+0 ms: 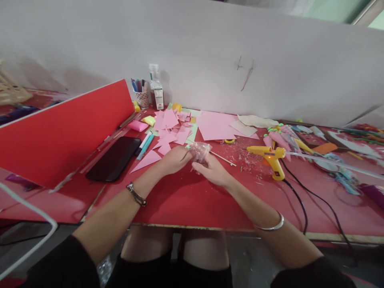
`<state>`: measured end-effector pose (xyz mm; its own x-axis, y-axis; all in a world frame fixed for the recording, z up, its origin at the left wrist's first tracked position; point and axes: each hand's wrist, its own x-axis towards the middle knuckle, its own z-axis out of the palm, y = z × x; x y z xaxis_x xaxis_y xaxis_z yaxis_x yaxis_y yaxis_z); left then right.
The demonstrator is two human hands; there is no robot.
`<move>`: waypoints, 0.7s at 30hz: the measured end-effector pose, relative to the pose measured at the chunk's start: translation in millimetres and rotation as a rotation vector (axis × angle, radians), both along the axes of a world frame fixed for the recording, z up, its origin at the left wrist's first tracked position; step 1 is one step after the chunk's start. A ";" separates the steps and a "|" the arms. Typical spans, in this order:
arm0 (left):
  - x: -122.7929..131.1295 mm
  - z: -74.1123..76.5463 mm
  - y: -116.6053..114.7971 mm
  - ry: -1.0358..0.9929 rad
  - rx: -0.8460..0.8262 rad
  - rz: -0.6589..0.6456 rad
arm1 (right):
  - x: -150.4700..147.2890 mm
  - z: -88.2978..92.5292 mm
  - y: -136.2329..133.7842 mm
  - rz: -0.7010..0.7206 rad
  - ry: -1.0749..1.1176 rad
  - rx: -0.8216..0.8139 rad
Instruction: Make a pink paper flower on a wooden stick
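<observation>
A small clear plastic bag (200, 150), crumpled and shiny, is held over the red table between my two hands. My right hand (213, 170) grips the bag from the right, with the thumb toward me. At the bag's left edge, the fingers of my left hand (177, 159) are closed on the plastic; their tips are partly hidden. What the bag contains is too small to make out. A thin wooden stick (222, 158) lies just right of the bag. Pink paper pieces (169, 138) are scattered beyond my left hand, and a large pink sheet (214, 125) lies behind the bag.
A yellow glue gun (271, 158) with a lit orange light and trailing black cable stands at right, near pink paper cones (279, 140). At left are a black phone (114, 159), markers (145, 146) and an upright red board (72, 128). A bottle (157, 92) and pen cup (141, 99) stand behind.
</observation>
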<state>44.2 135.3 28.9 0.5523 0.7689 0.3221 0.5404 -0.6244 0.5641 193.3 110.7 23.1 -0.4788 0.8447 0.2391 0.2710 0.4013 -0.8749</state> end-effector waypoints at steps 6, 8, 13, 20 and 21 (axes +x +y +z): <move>1.7 1.6 -1.5 -0.033 -0.025 -0.041 | -1.2 3.1 -0.7 -0.062 -0.023 0.131; 2.0 2.5 -2.5 -0.088 -0.038 -0.065 | -1.3 2.8 -0.6 -0.101 -0.045 0.158; 1.1 2.0 -2.2 -0.114 -0.065 -0.057 | -1.0 1.2 0.6 -0.155 0.021 0.109; 1.8 5.4 -3.6 -0.128 -0.091 0.008 | 0.0 3.2 2.4 -0.222 0.146 0.040; 2.2 6.5 -4.5 -0.140 -0.107 0.014 | 0.2 2.9 3.0 -0.225 0.167 0.039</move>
<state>46.4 130.9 35.4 0.4972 0.8099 0.3111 0.4599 -0.5501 0.6971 193.5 113.7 26.1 -0.2314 0.9140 0.3333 0.2109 0.3816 -0.9000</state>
